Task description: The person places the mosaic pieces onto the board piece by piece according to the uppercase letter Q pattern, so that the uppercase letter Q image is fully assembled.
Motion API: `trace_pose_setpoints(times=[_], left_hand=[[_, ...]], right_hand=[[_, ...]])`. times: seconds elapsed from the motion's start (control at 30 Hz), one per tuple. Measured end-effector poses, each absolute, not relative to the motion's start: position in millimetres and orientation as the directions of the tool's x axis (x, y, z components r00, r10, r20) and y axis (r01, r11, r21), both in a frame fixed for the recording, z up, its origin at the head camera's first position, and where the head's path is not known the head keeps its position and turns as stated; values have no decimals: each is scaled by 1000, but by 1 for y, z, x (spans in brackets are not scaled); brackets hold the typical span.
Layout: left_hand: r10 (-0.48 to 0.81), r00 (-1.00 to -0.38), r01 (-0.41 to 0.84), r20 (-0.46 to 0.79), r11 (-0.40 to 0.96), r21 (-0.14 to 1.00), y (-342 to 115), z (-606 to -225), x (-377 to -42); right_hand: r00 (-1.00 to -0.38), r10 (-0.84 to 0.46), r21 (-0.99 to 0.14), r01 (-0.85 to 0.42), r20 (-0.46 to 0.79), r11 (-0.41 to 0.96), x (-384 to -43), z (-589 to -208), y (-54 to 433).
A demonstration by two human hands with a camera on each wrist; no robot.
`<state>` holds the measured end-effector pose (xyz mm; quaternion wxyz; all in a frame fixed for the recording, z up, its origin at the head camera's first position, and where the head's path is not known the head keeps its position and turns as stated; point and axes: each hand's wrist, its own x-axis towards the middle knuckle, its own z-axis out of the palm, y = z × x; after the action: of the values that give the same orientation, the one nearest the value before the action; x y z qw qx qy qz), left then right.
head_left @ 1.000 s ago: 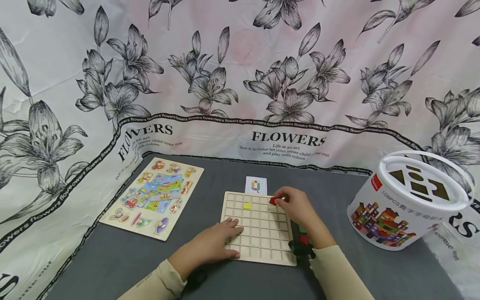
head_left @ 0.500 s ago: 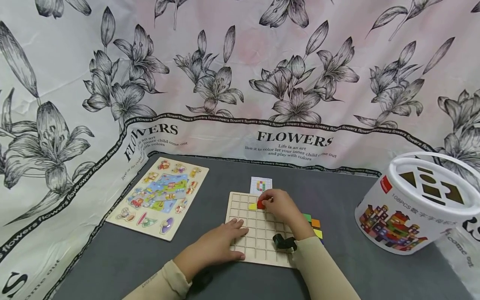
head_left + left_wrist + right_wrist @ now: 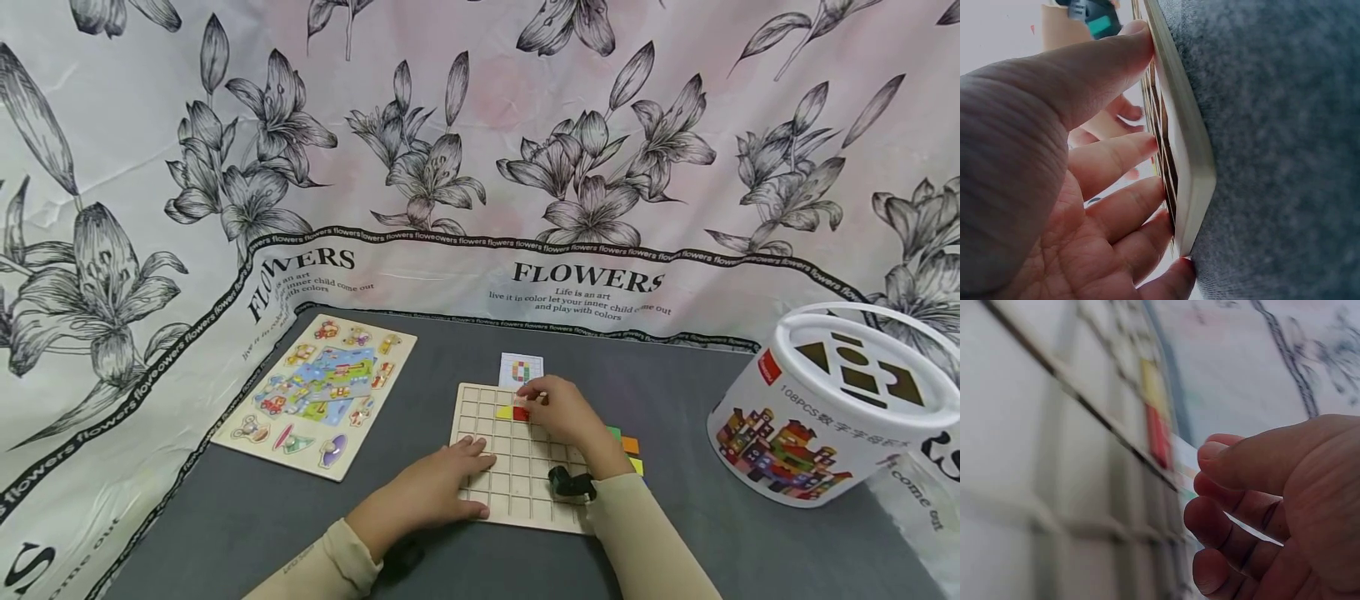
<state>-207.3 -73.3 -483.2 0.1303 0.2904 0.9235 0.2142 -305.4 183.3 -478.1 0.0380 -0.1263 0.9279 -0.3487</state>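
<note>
A wooden grid board (image 3: 504,479) lies on the dark table. Side by side near its far edge sit a yellow block (image 3: 505,412) and a red block (image 3: 521,414). My left hand (image 3: 433,490) rests on the board's left side with spread fingers; in the left wrist view, the thumb (image 3: 1094,69) touches the board's edge. My right hand (image 3: 566,414) hovers just right of the red block. Its loosely bent fingers hold nothing in the right wrist view, where the red block (image 3: 1159,434) and yellow block (image 3: 1153,384) stand apart from the fingertips.
A small pattern card (image 3: 521,367) lies beyond the board. Green, orange and yellow blocks (image 3: 630,446) show to the right, partly behind the right arm. At left is a picture puzzle board (image 3: 351,450); at right stands a white bucket (image 3: 738,450). A printed cloth hangs behind.
My right hand has carried the red block left to the spot beside the yellow block and let go of it. The left hand has stayed on the board. The head view shifted slightly.
</note>
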Motion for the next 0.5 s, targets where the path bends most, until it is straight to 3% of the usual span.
trace_pose_setpoints(times=[0.17, 0.5], left_hand=[[591, -798, 476, -113, 735, 482, -72, -483, -207], [603, -791, 486, -107, 724, 490, -71, -484, -207]], right_hand=[[-975, -213, -651, -199, 58, 732, -294, -457, 228], [-993, -94, -494, -44, -75, 868, -241, -463, 313]])
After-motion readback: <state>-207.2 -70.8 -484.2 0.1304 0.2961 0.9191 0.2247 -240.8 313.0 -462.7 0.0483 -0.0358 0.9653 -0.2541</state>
